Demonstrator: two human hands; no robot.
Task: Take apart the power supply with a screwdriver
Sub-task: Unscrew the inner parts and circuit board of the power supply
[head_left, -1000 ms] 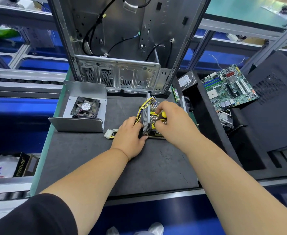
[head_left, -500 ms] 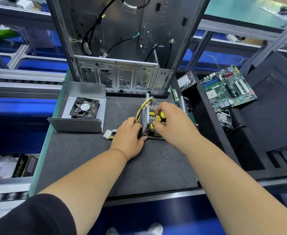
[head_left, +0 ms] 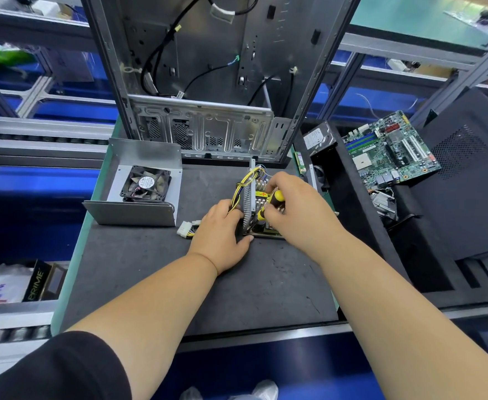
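A: Power supply [head_left: 261, 210], where?

B: Mid-mat, toward the far edge of the dark work mat [head_left: 156, 267], cover off. Board, heat sink fins and a yellow wire bundle [head_left: 244, 184] exposed. It lies directly under both hands.

A: Grips?

B: Right hand [head_left: 296, 210] curled round the screwdriver [head_left: 268, 204]; yellow-and-black handle, shaft angled down into the board. Tip hidden by the fingers, so I cannot tell what it meets. Left hand [head_left: 222, 230] clasps the unit's near-left side, thumb along the near edge and touching the mat, fingers curled at the heat sink.

A: Around the grip?

B: Just left of the left hand, a white connector [head_left: 185, 228] on the end of the supply's leads, flat on the mat. Further left, well apart, the removed metal cover [head_left: 138, 210], standing open as a tray with a black fan [head_left: 147, 184] inside. Past the hands, the stripped computer chassis [head_left: 208, 82] stands upright at the mat's far edge, near the supply, black cables hanging inside.

A: Room to move?

B: Toward the body from the hands, bare mat runs to the near edge. Left, a bare strip between connector and cover. Right is tight: the mat's right edge lies close beside the right hand, then a black foam bin [head_left: 352, 226] with a drive [head_left: 319, 138] at its far end. Beyond that, a green motherboard [head_left: 390, 151] tilted against a black case panel [head_left: 467, 183].
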